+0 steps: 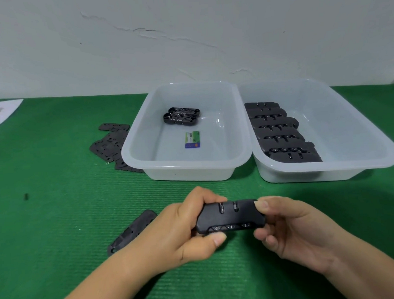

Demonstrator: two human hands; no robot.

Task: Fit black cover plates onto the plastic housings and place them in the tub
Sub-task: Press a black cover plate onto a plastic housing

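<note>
A white plaster wall (pixel 186 36), marked by thin cracks and peeling streaks, stood behind a bench (pixel 58 200) covered in ribbed green matting, all lit evenly and softly, with a white paper sheet (pixel 0 115) lying at its far left edge.

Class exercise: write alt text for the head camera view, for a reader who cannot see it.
Two hands, left hand and right hand, grip a black housing above a green mat. Behind sit two white tubs: the left tub holds two housings, the right tub a row of finished housings. Loose cover plates lie left.
</note>
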